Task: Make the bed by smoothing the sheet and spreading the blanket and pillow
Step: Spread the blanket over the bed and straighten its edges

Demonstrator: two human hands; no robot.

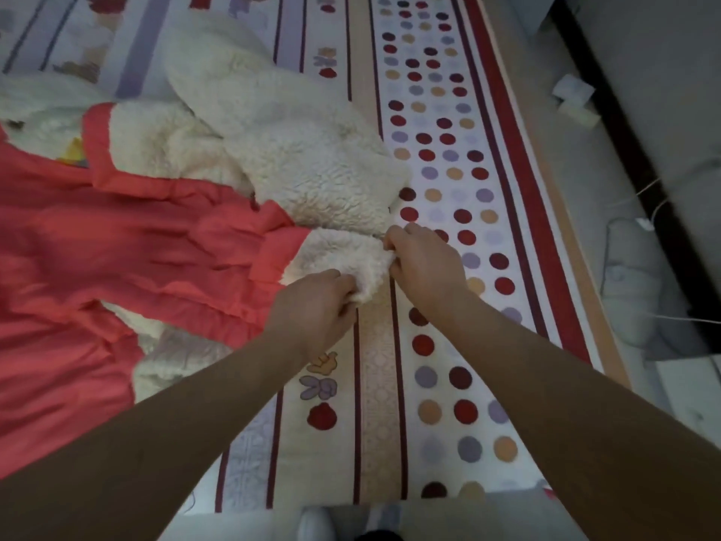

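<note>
Blanket (156, 244) lies bunched over the left of the dotted, striped sheet (448, 345), coral side and cream fleece mixed. My left hand (312, 306) and right hand (425, 263) each pinch its fleece corner. White cables (686, 319) trail across the floor beyond the bed's right edge.

No legible text, labels or numbers.

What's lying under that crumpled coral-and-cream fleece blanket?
The striped and dotted bedsheet runs beneath the coral-and-cream fleece blanket; anything else under its bunched folds is hidden.
</note>
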